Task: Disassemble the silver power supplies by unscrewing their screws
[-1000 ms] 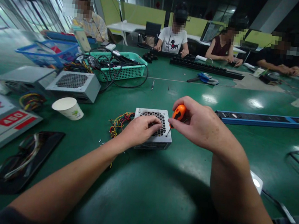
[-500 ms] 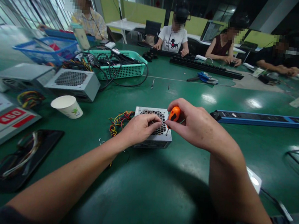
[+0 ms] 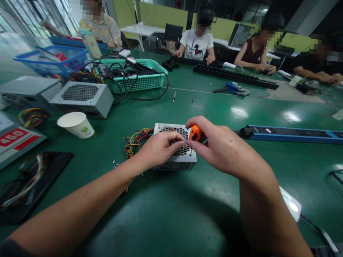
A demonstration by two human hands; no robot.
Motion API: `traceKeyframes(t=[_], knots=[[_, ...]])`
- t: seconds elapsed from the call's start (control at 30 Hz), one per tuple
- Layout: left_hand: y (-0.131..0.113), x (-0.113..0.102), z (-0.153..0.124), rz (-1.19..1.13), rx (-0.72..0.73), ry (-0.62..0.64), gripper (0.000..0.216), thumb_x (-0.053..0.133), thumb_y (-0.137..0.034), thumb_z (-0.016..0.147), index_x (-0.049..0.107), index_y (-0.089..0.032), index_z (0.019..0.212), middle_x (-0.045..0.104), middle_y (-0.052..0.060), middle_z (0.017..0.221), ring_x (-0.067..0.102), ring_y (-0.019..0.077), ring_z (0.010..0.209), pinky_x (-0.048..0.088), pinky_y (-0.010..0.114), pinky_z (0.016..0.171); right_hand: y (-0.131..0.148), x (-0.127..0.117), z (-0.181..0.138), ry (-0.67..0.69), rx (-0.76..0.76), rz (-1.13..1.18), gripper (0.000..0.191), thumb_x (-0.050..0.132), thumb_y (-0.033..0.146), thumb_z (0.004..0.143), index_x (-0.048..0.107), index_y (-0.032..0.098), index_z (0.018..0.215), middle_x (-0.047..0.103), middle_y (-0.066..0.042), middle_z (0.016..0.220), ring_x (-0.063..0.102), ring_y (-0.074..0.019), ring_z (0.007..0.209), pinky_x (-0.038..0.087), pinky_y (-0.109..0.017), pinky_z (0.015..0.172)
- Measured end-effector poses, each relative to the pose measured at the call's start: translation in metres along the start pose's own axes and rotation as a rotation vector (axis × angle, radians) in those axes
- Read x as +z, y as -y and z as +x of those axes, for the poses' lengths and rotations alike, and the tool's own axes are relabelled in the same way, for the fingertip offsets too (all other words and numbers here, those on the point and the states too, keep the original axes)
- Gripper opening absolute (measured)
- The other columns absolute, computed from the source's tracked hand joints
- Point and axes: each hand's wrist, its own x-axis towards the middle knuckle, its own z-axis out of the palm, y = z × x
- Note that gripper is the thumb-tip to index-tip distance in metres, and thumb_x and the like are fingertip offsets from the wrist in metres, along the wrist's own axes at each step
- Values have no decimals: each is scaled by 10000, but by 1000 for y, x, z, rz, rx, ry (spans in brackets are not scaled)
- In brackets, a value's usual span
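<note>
A grey sheet-metal box (image 3: 180, 160) with a honeycomb grille (image 3: 171, 130) sits on the glossy green surface (image 3: 162, 210). The right hand (image 3: 220, 146) grips a rounded orange-and-black screwdriver (image 3: 195, 133), its thin shaft standing at the box's near right corner. The left hand (image 3: 159, 147) lies over the grille, fingers curled toward the thumb; whether it pinches anything cannot be told. Thin multicoloured wires (image 3: 138, 138) bunch beside the box. Beyond, a perforated green plastic basket (image 3: 147, 83) holds tangled black cables (image 3: 124, 73); a blue basket (image 3: 63, 66) contains something red (image 3: 61, 57).

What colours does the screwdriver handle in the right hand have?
The rounded screwdriver handle is orange and black; head view.
</note>
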Motion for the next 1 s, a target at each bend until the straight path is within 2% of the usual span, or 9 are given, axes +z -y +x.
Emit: traceKeyframes(t=[0.37,0.47,0.7,1.0], knots=[[-1,-1,-1,16,-7,0,275,543,-412,978,719,-205,936,720,-1,859,641,165,785,452,285,722,0,-1,0,-22,1,48,275,596,302,946,555,224,1206,699,-25,930,650,-182,787,412,-272,676],[-1,-1,0,8,-6,-13,247,554,-390,972,728,-215,967,735,0,893,656,170,815,466,292,748,-2,-5,-1,-86,27,66,293,631,315,919,570,218,1189,675,-2,856,628,-165,728,423,-266,647],[1,-1,1,6,-26,-30,225,570,-377,955,725,-213,945,750,13,932,670,178,835,491,303,766,-6,-11,-1,-267,97,71,366,682,279,852,585,218,1199,668,-7,878,604,-159,698,452,-282,655],[2,0,1,-50,-29,-49,193,611,-355,939,732,-204,944,752,17,913,677,171,818,509,306,779,-7,-7,1,-203,66,43,224,671,304,866,620,200,1058,685,-26,871,614,-171,726,441,-287,658]])
